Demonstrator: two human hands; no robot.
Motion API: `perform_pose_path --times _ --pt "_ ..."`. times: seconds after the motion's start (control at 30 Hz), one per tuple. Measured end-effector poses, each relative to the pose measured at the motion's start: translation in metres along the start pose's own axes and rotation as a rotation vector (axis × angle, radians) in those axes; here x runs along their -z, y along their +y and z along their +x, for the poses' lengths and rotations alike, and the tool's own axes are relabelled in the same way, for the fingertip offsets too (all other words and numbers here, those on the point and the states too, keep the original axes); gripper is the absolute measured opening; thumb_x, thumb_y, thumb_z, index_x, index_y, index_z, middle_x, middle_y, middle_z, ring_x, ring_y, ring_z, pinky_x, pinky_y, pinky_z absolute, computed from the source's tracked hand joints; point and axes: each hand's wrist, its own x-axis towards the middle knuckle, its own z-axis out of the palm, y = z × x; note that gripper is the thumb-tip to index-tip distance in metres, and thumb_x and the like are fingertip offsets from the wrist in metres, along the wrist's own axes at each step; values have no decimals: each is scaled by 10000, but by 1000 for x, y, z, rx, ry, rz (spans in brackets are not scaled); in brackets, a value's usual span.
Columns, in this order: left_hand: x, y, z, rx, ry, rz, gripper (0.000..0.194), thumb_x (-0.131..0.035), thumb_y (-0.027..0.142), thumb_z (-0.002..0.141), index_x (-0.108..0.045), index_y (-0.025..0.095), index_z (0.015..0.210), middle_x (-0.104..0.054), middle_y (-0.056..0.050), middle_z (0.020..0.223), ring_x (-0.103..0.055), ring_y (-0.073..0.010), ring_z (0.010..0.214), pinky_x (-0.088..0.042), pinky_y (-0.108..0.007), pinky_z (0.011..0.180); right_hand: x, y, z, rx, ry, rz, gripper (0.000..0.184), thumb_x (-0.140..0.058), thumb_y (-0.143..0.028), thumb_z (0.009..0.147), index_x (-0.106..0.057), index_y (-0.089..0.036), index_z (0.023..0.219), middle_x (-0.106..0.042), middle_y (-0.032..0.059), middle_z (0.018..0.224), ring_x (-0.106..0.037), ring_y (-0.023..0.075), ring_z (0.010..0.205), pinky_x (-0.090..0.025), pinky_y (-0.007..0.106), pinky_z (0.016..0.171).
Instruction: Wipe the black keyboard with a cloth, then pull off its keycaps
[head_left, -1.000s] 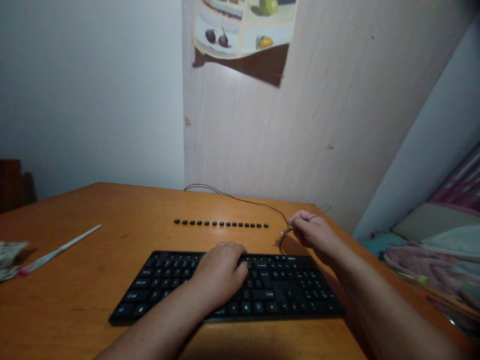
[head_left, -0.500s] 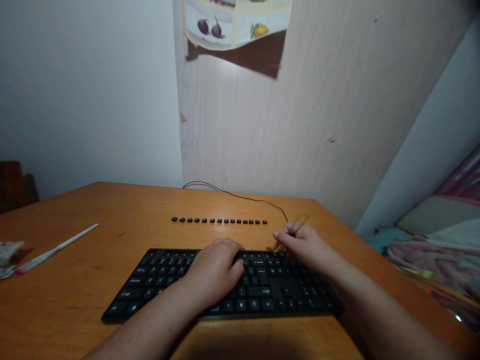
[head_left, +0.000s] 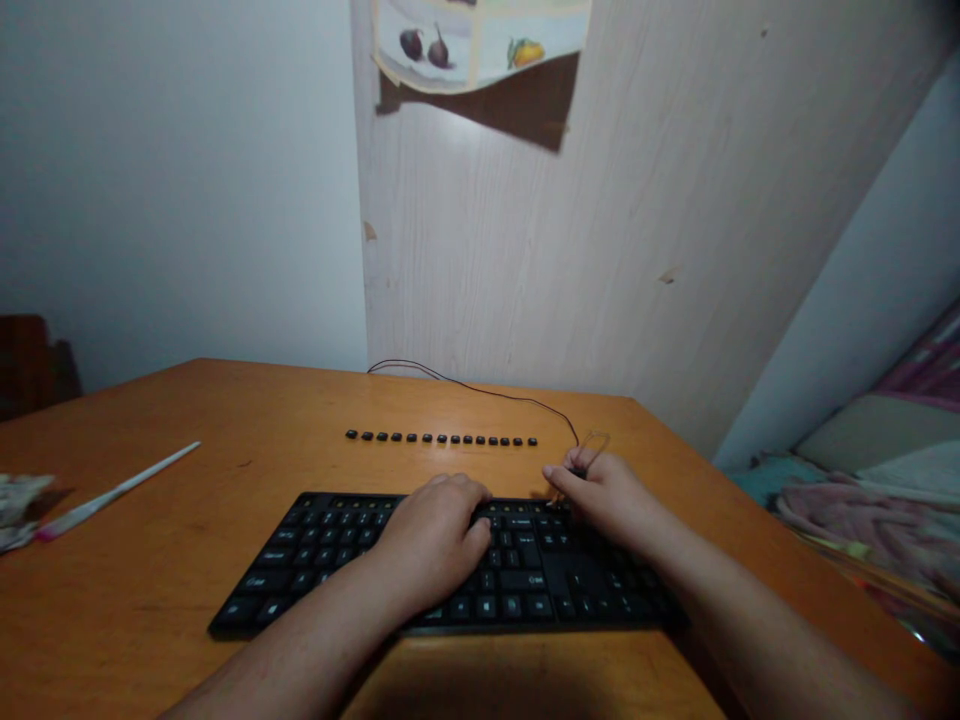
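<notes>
A black keyboard (head_left: 555, 580) lies on the desk, its top row showing bare key sockets. My left hand (head_left: 439, 535) rests palm down across its middle, fingers extended together and thumb a little apart, covering many keys. At the keyboard's upper right, my right hand (head_left: 600, 495) is closed in a pinch on a thin wire keycap puller (head_left: 596, 442). One wire loop sticks up above the fingers; the lower wires reach the top row, where the exact contact is hard to make out. Beyond the hands, several loose black keycaps (head_left: 441, 439) stand in a straight row.
A thin dark cable (head_left: 510, 396) runs from behind my right hand to the desk's back edge. At left lie a white stick-like pen (head_left: 127, 488) and a crumpled wrapper (head_left: 16, 510). The wooden desk (head_left: 262, 410) meets the wall; bedding (head_left: 847, 510) is at right.
The view has shifted slightly. My right hand and the puller's wire loop have tilted a little at the top row; my left hand stays on the keyboard.
</notes>
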Motion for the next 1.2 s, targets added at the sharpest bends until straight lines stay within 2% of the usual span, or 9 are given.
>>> perform_pose_path --times 0.2,0.37,0.57,0.8,1.03,1.2 --pt "1 2 0 5 -5 0 291 -490 288 857 -669 208 1074 -671 -88 1046 -594 -254 1011 -473 -381 882 -5 -1 -2 10 -28 -15 295 -543 -417 858 -539 -216 644 -558 -10 554 -517 151 519 -313 265 494" --pt "-1 0 -1 -11 4 3 286 -491 284 857 -671 211 1066 -672 -84 1024 -595 -253 998 -474 -379 880 -12 2 -1 43 1 -117 257 -532 -370 852 -539 -215 647 -579 5 585 -538 163 573 -314 266 527" --pt "2 2 -1 -4 0 13 283 -500 282 850 -671 205 1061 -673 -83 1016 -596 -254 993 -474 -377 879 -15 4 0 0 -8 -117 200 -546 -336 818 -530 -224 654 -571 -7 566 -538 161 548 -299 261 499" --pt "1 2 -2 -8 6 8 278 -497 286 851 -676 213 1051 -671 -82 1016 -594 -253 994 -469 -375 881 -18 13 2 29 84 -72 91 -555 -259 757 -518 -223 683 -571 -16 584 -522 148 552 -315 246 509" --pt "1 2 -1 3 -3 4 290 -493 287 852 -672 214 1069 -671 -81 1024 -594 -251 989 -476 -374 856 -23 24 8 -33 117 118 77 -537 -271 737 -488 -227 697 -519 -43 545 -492 135 491 -334 243 490" --pt "3 3 -2 12 -14 0 293 -501 286 845 -675 218 1071 -671 -79 1035 -595 -250 995 -477 -373 859 -19 16 8 -154 94 312 111 -555 -290 727 -463 -231 707 -475 -65 485 -440 120 405 -328 242 436"
